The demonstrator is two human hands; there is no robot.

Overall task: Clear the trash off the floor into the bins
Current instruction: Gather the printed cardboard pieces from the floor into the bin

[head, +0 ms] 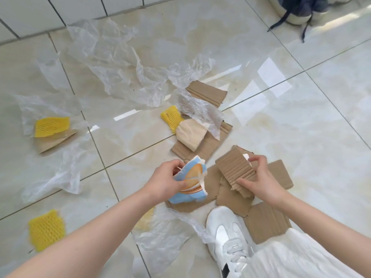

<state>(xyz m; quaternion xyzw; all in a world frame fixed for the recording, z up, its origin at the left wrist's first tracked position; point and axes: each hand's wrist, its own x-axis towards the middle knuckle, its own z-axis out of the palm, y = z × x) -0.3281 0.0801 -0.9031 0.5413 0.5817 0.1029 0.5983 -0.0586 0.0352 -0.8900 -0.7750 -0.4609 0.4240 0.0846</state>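
My left hand (167, 178) grips a torn blue-and-white printed carton piece (191, 181) just above the floor. My right hand (258, 177) holds a ribbed brown cardboard scrap (233, 168), fingers curled over its top and bottom edges. Under both hands lie more brown cardboard pieces (279, 173). Further off sit a cardboard pile with a beige paper piece (190, 135) and a yellow foam net (171, 117). Other yellow foam nets lie at the left (52, 126) and lower left (47, 229). No bin is in view.
Crumpled clear plastic sheets (112, 55) spread over the glossy tile floor at the back, left (66, 177) and by my white shoe (226, 235). A white tiled wall (40, 15) rises at top left. A dark bag (301, 7) hangs at top right.
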